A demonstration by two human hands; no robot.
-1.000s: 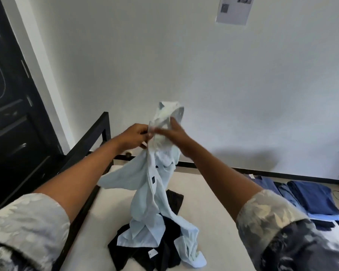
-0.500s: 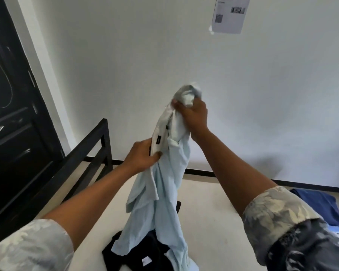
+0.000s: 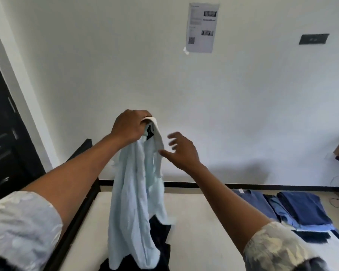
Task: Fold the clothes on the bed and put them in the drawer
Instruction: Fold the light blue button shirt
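A pale blue shirt [image 3: 134, 194] hangs in the air over the bed [image 3: 200, 227]. My left hand [image 3: 130, 127] grips it at the collar, where a small dark label shows. To the right of the collar my right hand [image 3: 181, 149] hovers with fingers spread, its thumb close to the fabric and nothing in its grasp. The shirt's lower end drapes down onto a heap of dark clothes [image 3: 160, 243] lying on the mattress. No drawer is in view.
Folded blue garments [image 3: 299, 208] lie stacked at the bed's right side. A black bed frame [image 3: 82, 159] runs along the left, with a dark door [image 3: 2, 133] beyond. A paper sheet [image 3: 202, 28] hangs on the white wall.
My right hand has let go of the shirt's top and dropped lower, fingers now spread. My left hand has moved up to grip the collar, and the shirt hangs from it alone.
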